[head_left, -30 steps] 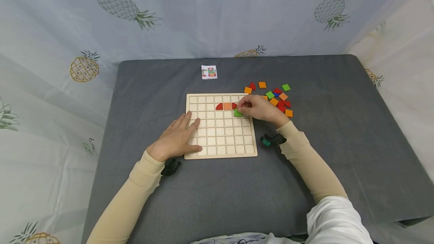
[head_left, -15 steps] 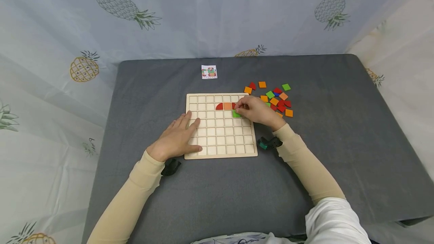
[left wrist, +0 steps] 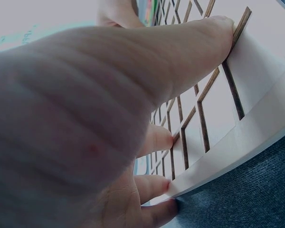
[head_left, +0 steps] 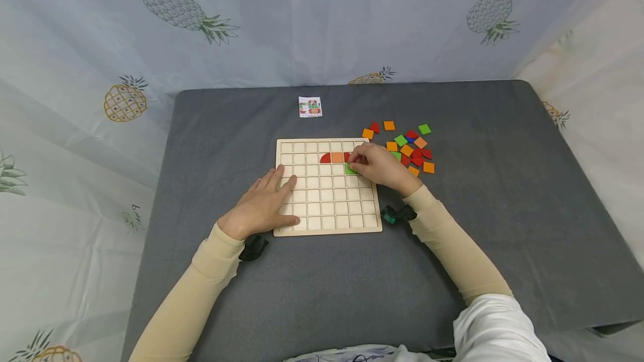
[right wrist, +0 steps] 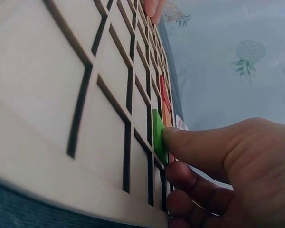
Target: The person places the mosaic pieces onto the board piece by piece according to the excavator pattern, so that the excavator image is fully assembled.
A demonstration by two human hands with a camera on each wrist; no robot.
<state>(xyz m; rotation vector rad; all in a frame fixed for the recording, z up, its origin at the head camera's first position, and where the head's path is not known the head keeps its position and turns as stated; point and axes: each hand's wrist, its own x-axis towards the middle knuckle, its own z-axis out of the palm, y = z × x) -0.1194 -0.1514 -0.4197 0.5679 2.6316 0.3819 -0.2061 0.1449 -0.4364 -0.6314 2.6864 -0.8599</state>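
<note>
A pale wooden grid board (head_left: 313,195) lies on the table. My left hand (head_left: 260,201) rests on its left side, fingers spread and the thumb on a lower cell, as the left wrist view also shows. My right hand (head_left: 380,166) is over the upper right of the board. It pinches a green square tile (right wrist: 159,135), with the thumb on the tile's face and curled fingers beside it. The tile sits at a cell just below a row with a red quarter-round tile (head_left: 326,158), an orange tile (head_left: 337,157) and another red tile (head_left: 346,157), partly hidden by the fingers.
Loose red, orange, green and blue tiles (head_left: 407,150) lie scattered right of the board, some partly behind my right hand. Beyond the board lies a small printed pattern card (head_left: 310,107). A pineapple-print curtain (head_left: 312,27) hangs behind the grey table (head_left: 503,194).
My right hand has shifted slightly left with the green tile, which now lines up with a cell, uncovering more loose tiles. My left hand has stayed still.
</note>
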